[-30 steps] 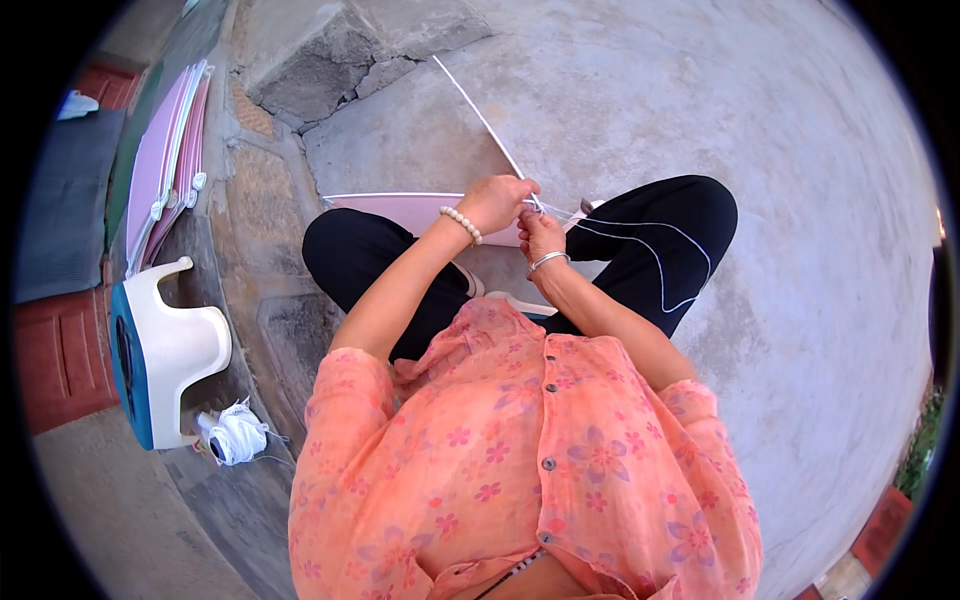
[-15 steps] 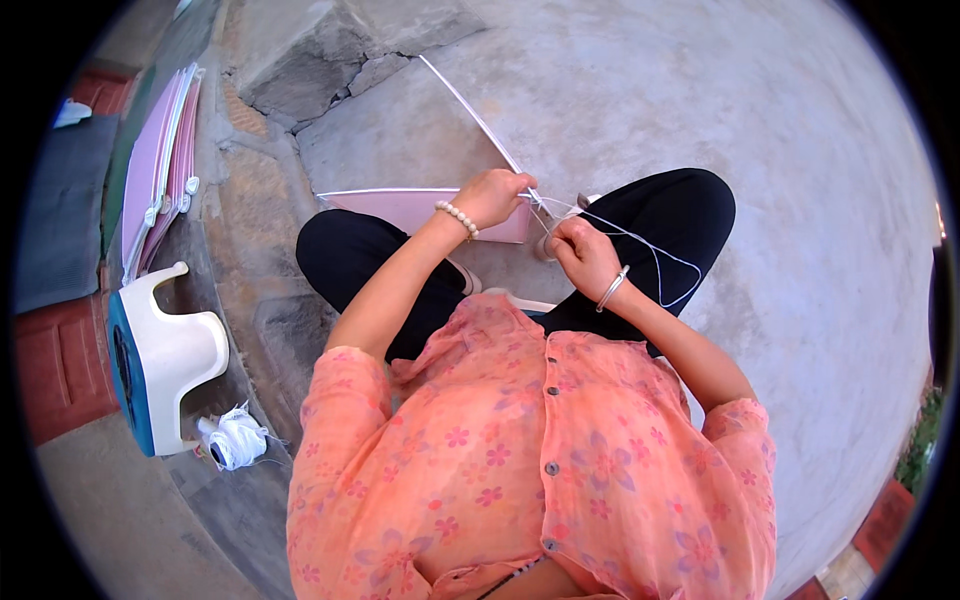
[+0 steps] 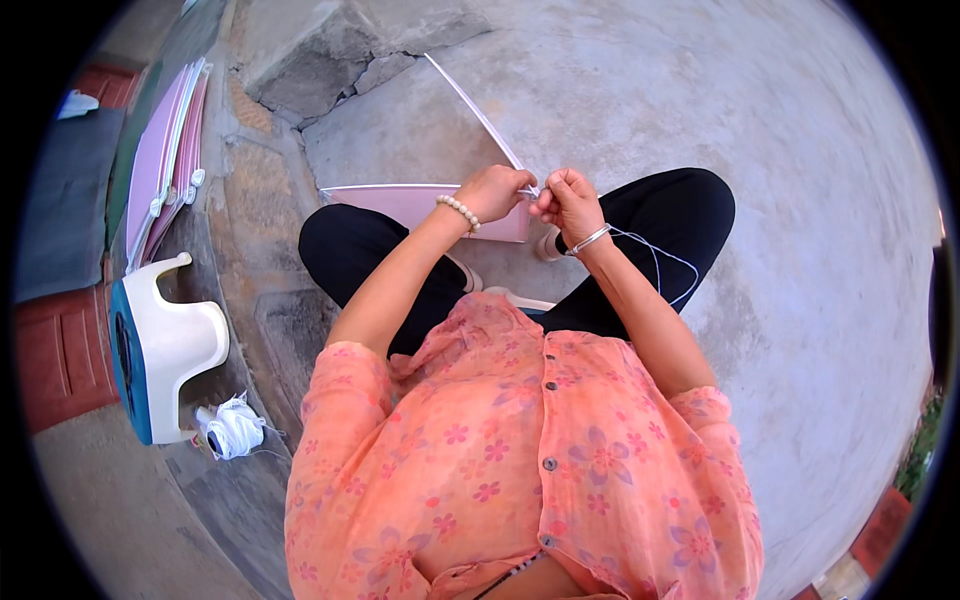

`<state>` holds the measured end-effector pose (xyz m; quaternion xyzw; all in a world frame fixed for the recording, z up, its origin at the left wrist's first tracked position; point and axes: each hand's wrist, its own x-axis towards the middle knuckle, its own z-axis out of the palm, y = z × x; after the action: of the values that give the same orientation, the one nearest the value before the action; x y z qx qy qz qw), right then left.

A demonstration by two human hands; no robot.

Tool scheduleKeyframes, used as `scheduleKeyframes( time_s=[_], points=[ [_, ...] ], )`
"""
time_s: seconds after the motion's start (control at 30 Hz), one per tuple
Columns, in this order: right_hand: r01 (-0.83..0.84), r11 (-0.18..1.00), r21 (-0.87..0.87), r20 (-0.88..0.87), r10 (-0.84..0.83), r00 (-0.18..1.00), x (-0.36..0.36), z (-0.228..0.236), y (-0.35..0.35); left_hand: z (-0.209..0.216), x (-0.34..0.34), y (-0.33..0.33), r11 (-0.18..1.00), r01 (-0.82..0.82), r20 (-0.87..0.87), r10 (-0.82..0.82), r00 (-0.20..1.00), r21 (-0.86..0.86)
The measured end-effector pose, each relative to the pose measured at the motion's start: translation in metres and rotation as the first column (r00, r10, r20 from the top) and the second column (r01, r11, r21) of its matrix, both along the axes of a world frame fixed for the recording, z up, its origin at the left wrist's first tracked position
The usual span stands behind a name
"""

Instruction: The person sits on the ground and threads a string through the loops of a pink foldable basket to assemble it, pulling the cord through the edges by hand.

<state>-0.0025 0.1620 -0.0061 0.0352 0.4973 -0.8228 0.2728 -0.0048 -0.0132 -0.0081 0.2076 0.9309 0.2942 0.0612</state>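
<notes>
Between my bent knees lies a pink sheet-like piece (image 3: 400, 208) with white edging; one white edge (image 3: 478, 115) runs off toward the far left. My left hand (image 3: 493, 193) is closed on the corner where the white edges meet, thumb and fingers pinched together. Close beside it, almost touching, my right hand (image 3: 572, 207) is closed in a pinch at the same corner. White string (image 3: 665, 255) trails from around my right hand and loops over my right knee. The string's end at the fingertips is too small to make out.
At the left, a stack of similar pink pieces (image 3: 158, 165) with white edges and small white bundles leans on a ledge. Nearer lies a white and blue stool (image 3: 180, 335) on its side, with a spool of white string (image 3: 236, 428) beside it. Broken stone (image 3: 320, 75) borders the concrete floor.
My right hand has moved up and inward to meet the left at the corner, turning as it came. The string strands that stretched between the hands no longer show there. The left hand stayed put.
</notes>
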Motion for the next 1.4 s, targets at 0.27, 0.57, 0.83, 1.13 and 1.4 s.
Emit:
scheduleKeyframes(
  time_s=[0.27, 0.57, 0.83, 1.13, 1.4],
  points=[
    [-0.391, 0.805, 0.447, -0.355, 0.561, 0.748, 0.056, 0.179, 0.189, 0.0, 0.004, -0.01, 0.998, -0.053, 0.029, 0.054, 0.998, -0.016],
    [0.729, 0.684, -0.019, -0.212, -0.715, 0.666, 0.134, 0.112, 0.657, 0.006, -0.004, 0.001, 1.0, -0.026, 0.051, 0.026, 0.998, -0.018],
    [0.597, 0.26, 0.759, -0.649, 0.223, 0.727, 0.031, 0.092, 0.321, 0.004, -0.002, -0.001, 0.999, -0.019, 0.041, 0.021, 0.999, -0.049],
    [0.126, -0.103, 0.987, 0.063, 0.956, 0.286, -0.01, -0.01, 0.034, 0.001, -0.003, 0.0, 0.999, -0.051, 0.079, 0.051, 0.996, -0.003],
    [0.055, 0.862, 0.504, -0.813, 0.452, 0.367, -0.002, 0.0, 0.029, -0.003, -0.003, -0.005, 1.0, -0.027, 0.035, 0.027, 0.999, -0.011]
  ],
)
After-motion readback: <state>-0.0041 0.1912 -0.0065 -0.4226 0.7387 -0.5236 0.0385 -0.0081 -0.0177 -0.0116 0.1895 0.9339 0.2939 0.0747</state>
